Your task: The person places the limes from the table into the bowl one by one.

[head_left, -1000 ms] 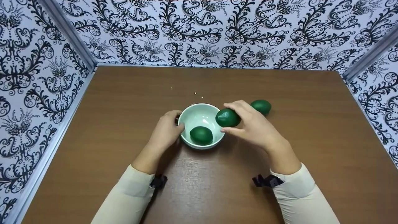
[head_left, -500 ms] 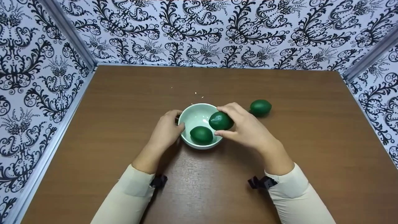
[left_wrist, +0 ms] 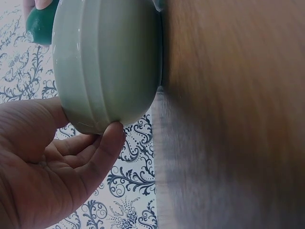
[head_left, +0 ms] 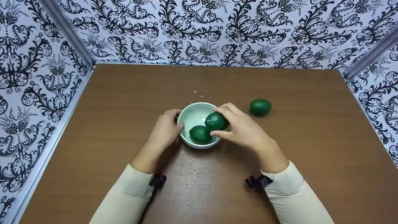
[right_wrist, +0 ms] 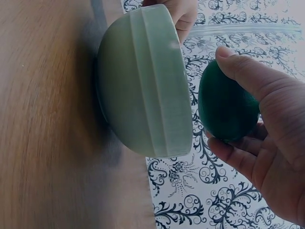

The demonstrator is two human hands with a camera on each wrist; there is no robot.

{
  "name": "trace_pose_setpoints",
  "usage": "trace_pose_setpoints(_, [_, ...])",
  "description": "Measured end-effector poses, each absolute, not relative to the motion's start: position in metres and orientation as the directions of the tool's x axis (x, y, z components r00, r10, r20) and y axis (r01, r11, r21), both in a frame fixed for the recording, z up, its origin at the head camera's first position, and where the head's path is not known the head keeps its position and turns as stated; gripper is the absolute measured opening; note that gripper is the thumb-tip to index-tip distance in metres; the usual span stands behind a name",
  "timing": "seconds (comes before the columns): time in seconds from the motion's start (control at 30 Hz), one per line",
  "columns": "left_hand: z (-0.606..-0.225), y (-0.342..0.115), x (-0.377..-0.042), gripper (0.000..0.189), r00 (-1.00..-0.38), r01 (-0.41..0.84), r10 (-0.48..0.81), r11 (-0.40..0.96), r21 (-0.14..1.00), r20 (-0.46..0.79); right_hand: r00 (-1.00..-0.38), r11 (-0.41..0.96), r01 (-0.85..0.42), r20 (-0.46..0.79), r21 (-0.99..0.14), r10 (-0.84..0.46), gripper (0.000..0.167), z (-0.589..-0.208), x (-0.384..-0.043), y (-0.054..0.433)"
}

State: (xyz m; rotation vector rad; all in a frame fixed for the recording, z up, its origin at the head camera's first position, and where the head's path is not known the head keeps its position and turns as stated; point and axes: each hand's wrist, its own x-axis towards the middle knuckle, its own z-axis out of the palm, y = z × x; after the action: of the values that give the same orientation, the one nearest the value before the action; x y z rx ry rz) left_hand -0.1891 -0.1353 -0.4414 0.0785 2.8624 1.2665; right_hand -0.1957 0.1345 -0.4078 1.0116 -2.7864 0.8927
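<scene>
A pale green bowl (head_left: 197,113) stands upright on the table. My left hand (head_left: 164,127) grips its left side, the thumb at the rim and the fingers against the outer wall, as the bowl (left_wrist: 109,62) in the left wrist view also shows. Over the bowl's right half, my right hand (head_left: 244,129) holds a dark green, egg-shaped fruit (head_left: 216,121), like a lime or small avocado, between thumb and fingers. In the right wrist view this held fruit (right_wrist: 226,102) is above the rim level. A similar fruit (head_left: 200,134) lies inside the bowl.
Another green fruit (head_left: 260,107) lies on the brown table (head_left: 130,93), right of and behind the bowl. A few pale crumbs (head_left: 195,91) lie behind the bowl. Walls with black-and-white patterned covering (head_left: 199,31) bound the table at the back and sides.
My right hand has moved left with the held fruit, from the bowl's right rim to over its inside. The left hand and bowl have stayed in place.
</scene>
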Motion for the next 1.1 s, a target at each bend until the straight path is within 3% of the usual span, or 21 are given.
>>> trace_pose_setpoints(1.1, [-0.442,-0.135,-0.188,0.038,-0.998,0.055,0.051,0.657,0.752,0.029,-0.779,0.650,-0.619,0.232,-0.441,-0.583,0.070,-0.425,-0.202,0.126])
